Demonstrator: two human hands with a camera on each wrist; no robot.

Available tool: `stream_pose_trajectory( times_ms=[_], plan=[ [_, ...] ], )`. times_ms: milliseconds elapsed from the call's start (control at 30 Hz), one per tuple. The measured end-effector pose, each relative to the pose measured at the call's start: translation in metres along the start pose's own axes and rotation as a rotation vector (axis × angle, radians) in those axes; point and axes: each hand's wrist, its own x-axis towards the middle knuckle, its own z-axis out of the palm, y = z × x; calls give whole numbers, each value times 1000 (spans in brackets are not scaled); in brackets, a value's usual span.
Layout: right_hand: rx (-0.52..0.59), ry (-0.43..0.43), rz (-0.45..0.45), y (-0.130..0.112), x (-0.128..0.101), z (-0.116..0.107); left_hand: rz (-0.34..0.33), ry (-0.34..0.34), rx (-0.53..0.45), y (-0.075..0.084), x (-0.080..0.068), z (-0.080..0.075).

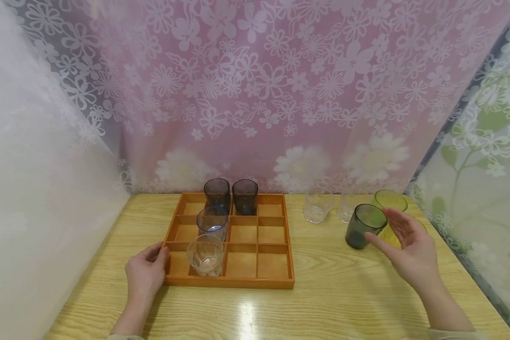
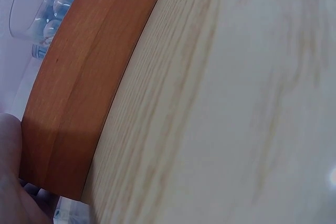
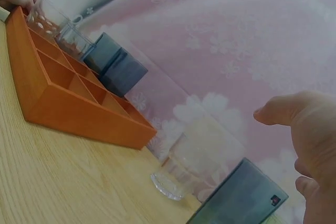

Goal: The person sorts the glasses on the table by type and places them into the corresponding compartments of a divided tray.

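Note:
My left hand (image 1: 145, 270) grips the front left corner of a wooden divided tray (image 1: 229, 282); in the left wrist view the thumb (image 2: 9, 140) lies at its wall. Two dark grey glasses (image 1: 245, 197) sit in the tray's back row, a blue-rimmed clear glass (image 1: 212, 225) in the middle row and a clear faceted glass (image 1: 206, 257) in front. On the right, my right hand (image 1: 414, 252) is spread around a dark green glass (image 1: 361, 229) standing on the table. The right wrist view shows a gap between thumb and glass (image 3: 239, 195).
Two clear glasses (image 1: 316, 208) stand right of the tray near the back curtain (image 1: 255, 94). Yellow-green glasses (image 1: 391, 202) stand behind the right hand, partly hidden. Curtains also hang at the left and right of the wood-grain table (image 1: 323, 302).

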Motion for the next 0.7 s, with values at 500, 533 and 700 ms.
stream_pose_trajectory(
  times_ms=[500,533,700],
  plan=[
    [-83,-48,108,34,2,-8,5,3,28,1,0,0],
    [-80,-60,118,35,3,-8,5,4,29,2,-1,0],
    [-39,-112,184,40,7,-5,0,2,32,3,-1,0]
  ],
)
